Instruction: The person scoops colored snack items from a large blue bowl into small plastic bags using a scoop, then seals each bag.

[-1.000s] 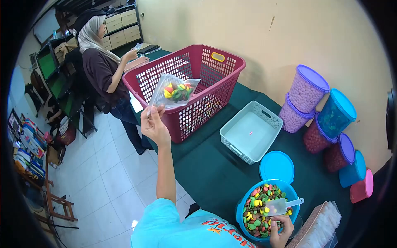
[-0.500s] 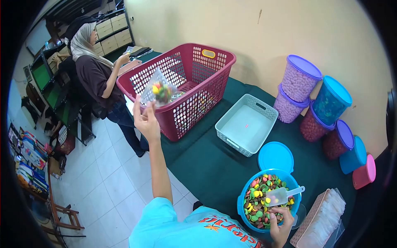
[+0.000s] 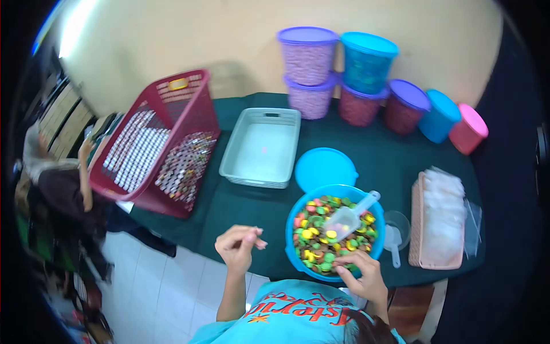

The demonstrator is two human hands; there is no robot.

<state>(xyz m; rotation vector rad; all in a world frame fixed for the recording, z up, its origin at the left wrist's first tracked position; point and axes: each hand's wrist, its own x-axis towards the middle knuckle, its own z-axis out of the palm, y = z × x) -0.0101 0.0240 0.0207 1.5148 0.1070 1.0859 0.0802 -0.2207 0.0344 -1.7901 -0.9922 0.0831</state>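
My left hand is raised left of the round blue tub, fingers loosely curled and a little apart, holding nothing visible. The tub is full of small brown, green, yellow and pink candies. Over its front right edge reaches my right hand, fingers and thumb apart and close to the candies; whether they touch cannot be made out. A clear scoop lies on the candies, handle toward the upper right. Behind the tub is its flat blue lid.
A maroon laundry basket stands at left, beside a pale grey tray. Lidded tubs, such as a purple-lidded one, line the wall. Rightward are a clear cup and a pink basket of plastic bags. Another person stands far left.
My left hand has come back from the maroon basket toward the blue tub, and the filled candy bag is out of it. My right hand's fingers have spread. The view has turned right.
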